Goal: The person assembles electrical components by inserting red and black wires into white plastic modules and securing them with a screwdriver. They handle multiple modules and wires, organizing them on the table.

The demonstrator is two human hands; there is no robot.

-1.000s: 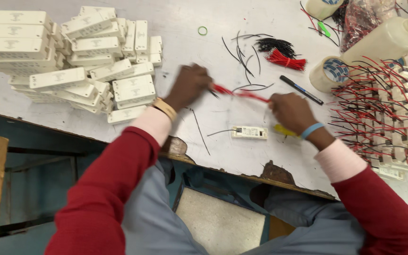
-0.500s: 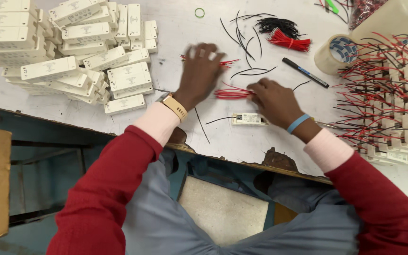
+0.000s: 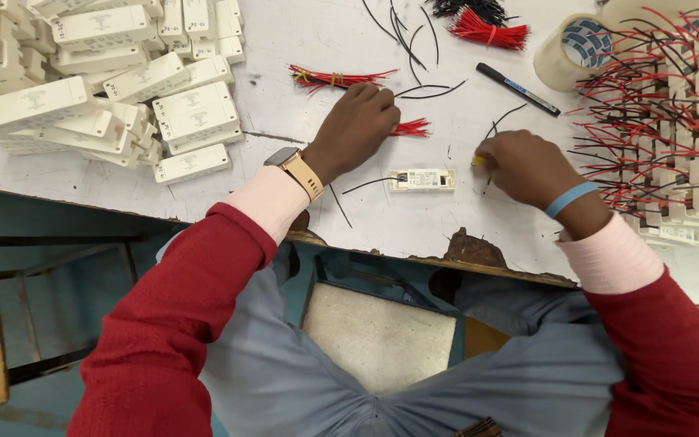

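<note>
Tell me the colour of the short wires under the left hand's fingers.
Red, a small bunch of short wires at the left hand, clearest in the head view.

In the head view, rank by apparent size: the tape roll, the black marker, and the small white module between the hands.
1. tape roll, largest.
2. black marker and small white module: too alike to rank.

This is a workshop where small electric parts are put together. A worn white table holds a big pile of white plastic boxes, bunches of red wires, loose black wires and a roll of tape.
</note>
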